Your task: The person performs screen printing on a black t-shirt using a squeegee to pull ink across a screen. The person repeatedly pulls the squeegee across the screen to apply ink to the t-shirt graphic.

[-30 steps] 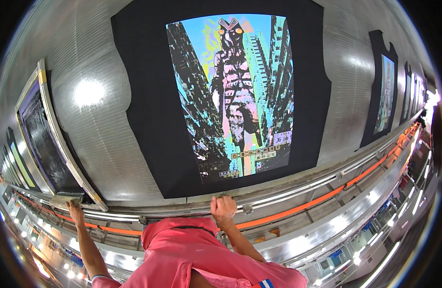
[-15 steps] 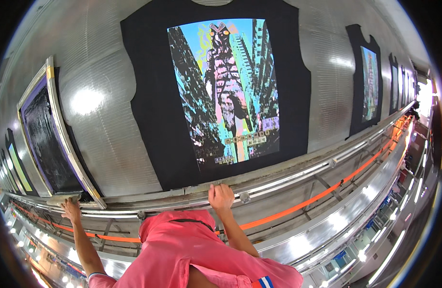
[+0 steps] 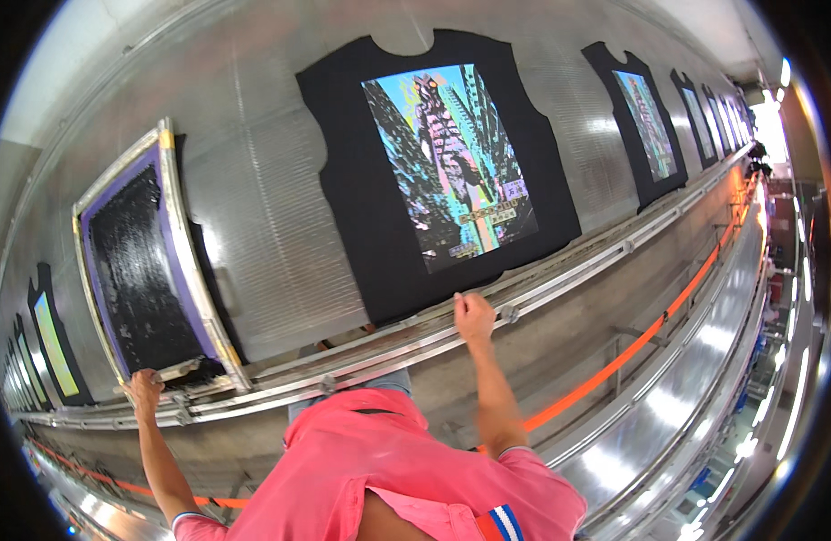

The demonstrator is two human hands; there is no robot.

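Observation:
My left hand [image 3: 145,393] is closed at the lower left corner of a printing screen [image 3: 192,261], its fingers bent over the frame's near bar. The screen has a pale taped frame, a purple border and black ink smeared over its mesh. Close by those fingers, a squeegee [image 3: 183,369] with dark ink lies across the screen's near end. My right hand [image 3: 475,317] is curled into a loose fist above the table's edge rail, just below the hem of a black shirt panel [image 3: 348,180]. That panel lies flat with a colourful city-and-creature print [image 3: 456,162]. No object shows in the fist.
More printed black panels [image 3: 641,117] line the long metal table [image 3: 262,225] to the right. Others with a yellow-green print [image 3: 53,334] lie to the left. Metal rails [image 3: 388,356] run along the near edge, and an orange strip [image 3: 614,370] runs below them.
The view has turned and shifted, so the screen and shirt panel appear farther right. My left hand now sits at the squeegee's left end. My right fist stays by the rail below the panel.

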